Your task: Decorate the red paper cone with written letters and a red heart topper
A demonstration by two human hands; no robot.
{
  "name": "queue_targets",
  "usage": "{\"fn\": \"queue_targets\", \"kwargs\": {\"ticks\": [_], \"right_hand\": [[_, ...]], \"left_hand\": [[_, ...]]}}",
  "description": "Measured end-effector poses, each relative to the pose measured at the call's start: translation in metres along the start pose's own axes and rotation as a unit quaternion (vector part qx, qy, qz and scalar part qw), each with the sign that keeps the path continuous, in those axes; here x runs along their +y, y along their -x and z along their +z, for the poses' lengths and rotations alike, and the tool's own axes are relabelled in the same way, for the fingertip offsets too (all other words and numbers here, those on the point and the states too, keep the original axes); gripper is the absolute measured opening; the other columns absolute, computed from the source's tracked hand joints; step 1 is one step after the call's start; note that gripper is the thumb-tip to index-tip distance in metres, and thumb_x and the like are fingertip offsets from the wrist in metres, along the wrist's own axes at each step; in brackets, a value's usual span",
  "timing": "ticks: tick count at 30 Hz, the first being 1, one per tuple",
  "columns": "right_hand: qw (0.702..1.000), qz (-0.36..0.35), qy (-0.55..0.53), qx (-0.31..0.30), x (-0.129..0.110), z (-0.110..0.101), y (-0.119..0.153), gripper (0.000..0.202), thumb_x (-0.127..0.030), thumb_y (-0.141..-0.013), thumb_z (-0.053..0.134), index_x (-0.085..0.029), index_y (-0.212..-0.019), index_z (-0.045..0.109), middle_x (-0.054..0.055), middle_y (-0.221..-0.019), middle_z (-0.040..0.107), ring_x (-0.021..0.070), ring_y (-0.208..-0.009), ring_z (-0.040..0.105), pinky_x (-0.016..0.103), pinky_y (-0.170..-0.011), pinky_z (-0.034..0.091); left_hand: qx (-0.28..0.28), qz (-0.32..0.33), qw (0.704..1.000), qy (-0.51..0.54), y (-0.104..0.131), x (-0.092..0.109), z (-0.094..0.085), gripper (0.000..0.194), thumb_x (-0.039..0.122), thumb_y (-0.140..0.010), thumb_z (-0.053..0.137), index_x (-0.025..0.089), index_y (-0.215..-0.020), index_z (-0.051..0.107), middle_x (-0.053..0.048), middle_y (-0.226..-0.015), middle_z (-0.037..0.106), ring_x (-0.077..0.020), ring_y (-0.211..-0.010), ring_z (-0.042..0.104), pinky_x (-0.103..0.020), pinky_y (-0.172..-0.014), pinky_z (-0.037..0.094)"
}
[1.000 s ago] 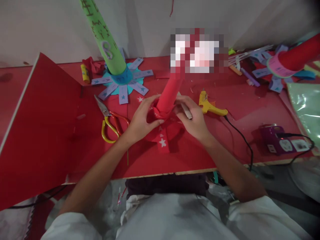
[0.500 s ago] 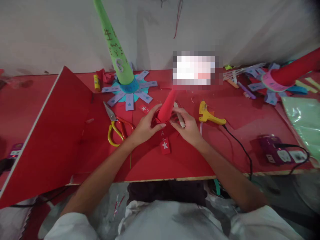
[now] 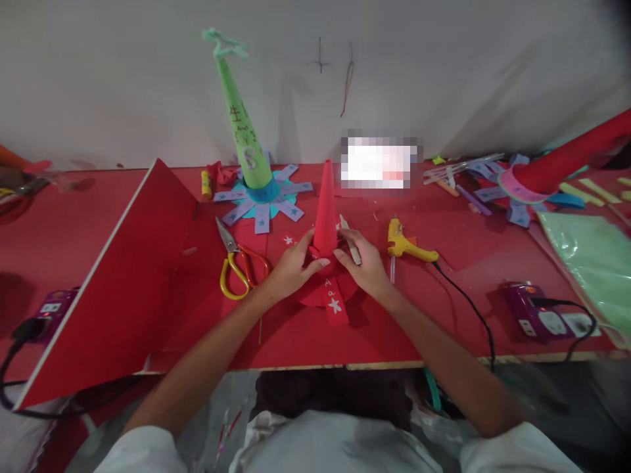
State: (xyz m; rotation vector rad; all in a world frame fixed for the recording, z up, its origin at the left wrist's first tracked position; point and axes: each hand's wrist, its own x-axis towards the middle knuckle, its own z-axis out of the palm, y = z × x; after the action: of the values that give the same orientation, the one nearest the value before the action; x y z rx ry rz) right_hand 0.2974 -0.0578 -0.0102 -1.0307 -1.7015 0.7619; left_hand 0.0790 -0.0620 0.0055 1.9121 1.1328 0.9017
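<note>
A red paper cone stands between the red table's front and back edges, its base gripped and partly hidden by the left hand and right hand. A whitish pen, partly covered, is tucked in the right; farther right, another cone is cut off.

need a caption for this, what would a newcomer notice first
The tall green cone at the back, left of centre, would likely catch the eye first, standing among lilac strips on the red table. Next is the red cone in the middle, with the left hand and right hand at either side of its base, and the yellow glue gun lying to the right.
</note>
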Motion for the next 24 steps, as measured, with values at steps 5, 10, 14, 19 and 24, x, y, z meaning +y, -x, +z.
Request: {"fn": "queue_targets", "kwargs": {"ticks": [5, 10, 14, 19, 24], "right_hand": [[1.000, -0.008, -0.011, 0.010, -0.003, -0.001, -0.002, 0.029, -0.032, -0.102, 0.064, -0.028, -0.130, 0.070, 0.010, -0.132, 0.078, 0.0265, -0.124, 0.075, 0.047, -0.110, 0.059], [0.999, 0.003, -0.037, 0.028, 0.000, -0.002, -0.005, 0.030, -0.028, -0.103, 0.061, -0.029, -0.131, 0.069, 0.007, -0.131, 0.077, 0.0241, -0.125, 0.073, 0.045, -0.114, 0.057], [0.995, 0.018, -0.079, 0.049, 0.005, -0.002, -0.005, 0.031, -0.037, -0.104, 0.060, -0.028, -0.133, 0.067, 0.006, -0.119, 0.078, 0.0210, -0.114, 0.074, 0.040, -0.109, 0.059], [0.992, 0.002, -0.099, 0.081, 0.002, -0.007, -0.006, 0.027, -0.047, -0.105, 0.062, -0.031, -0.127, 0.067, 0.005, -0.126, 0.076, 0.0213, -0.115, 0.073, 0.039, -0.106, 0.059], [0.991, 0.024, -0.095, 0.093, 0.000, -0.011, -0.009, 0.034, -0.057, -0.104, 0.062, -0.032, -0.127, 0.067, 0.006, -0.121, 0.076, 0.0233, -0.109, 0.074, 0.040, -0.098, 0.062]], "left_hand": [[0.001, 0.072, 0.993, 0.096, -0.007, -0.003, -0.007, 0.070, 0.056, -0.104, 0.066, 0.025, -0.163, 0.045, -0.017, -0.166, 0.054, -0.0326, -0.151, 0.057, -0.051, -0.127, 0.047], [-0.049, 0.091, 0.986, 0.131, -0.030, 0.019, -0.026, 0.066, 0.045, -0.101, 0.073, 0.030, -0.160, 0.048, -0.014, -0.163, 0.058, -0.0308, -0.152, 0.057, -0.051, -0.127, 0.047], [-0.096, 0.107, 0.988, 0.065, -0.051, 0.057, -0.042, 0.061, 0.043, -0.095, 0.080, 0.027, -0.151, 0.060, -0.013, -0.145, 0.072, -0.0315, -0.138, 0.067, -0.052, -0.125, 0.048], [-0.245, 0.120, 0.960, 0.061, -0.068, 0.088, -0.048, 0.057, 0.046, -0.090, 0.087, 0.026, -0.140, 0.071, -0.011, -0.145, 0.072, -0.0312, -0.134, 0.069, -0.046, -0.117, 0.054], [-0.336, 0.107, 0.935, 0.035, -0.082, 0.094, -0.062, 0.043, 0.042, -0.094, 0.083, 0.026, -0.133, 0.075, -0.008, -0.136, 0.077, -0.0274, -0.128, 0.072, -0.037, -0.109, 0.056]]}}
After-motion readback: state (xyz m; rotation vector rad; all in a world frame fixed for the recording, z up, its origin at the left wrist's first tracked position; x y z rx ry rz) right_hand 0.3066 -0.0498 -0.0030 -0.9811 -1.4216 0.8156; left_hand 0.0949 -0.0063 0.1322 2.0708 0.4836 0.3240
